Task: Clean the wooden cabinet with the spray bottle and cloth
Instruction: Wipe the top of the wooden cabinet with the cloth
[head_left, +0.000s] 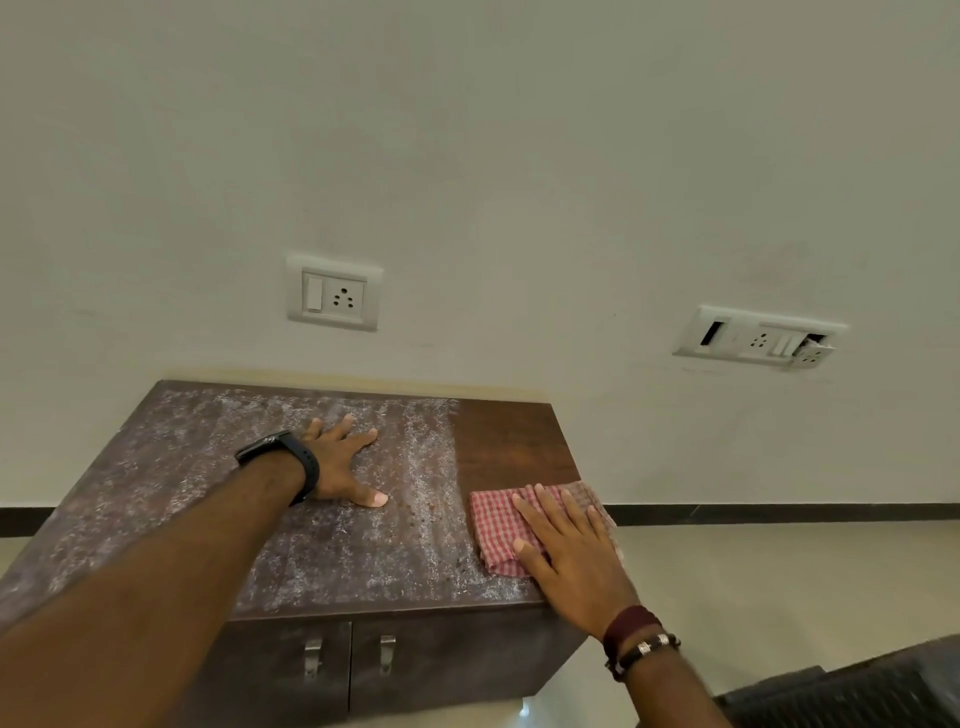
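One wooden cabinet (249, 519) is standing against the wall (467, 130), its top carrying a whitish film across most of the surface, with one clean brown strip showing at the right rear. Two doors are facing the viewer, each bearing one metal handle (312, 656). Two hands are resting on the top. The left hand (340, 465) is lying flat with fingers spread, palm down on the filmed area, holding nothing. The right hand (566, 545) is pressing flat, fingers straight, on one red-checked cloth (496, 525) at the right front edge. Two socket plates (334, 292) are sitting on the wall. One black watch (283, 457) is circling the left wrist.
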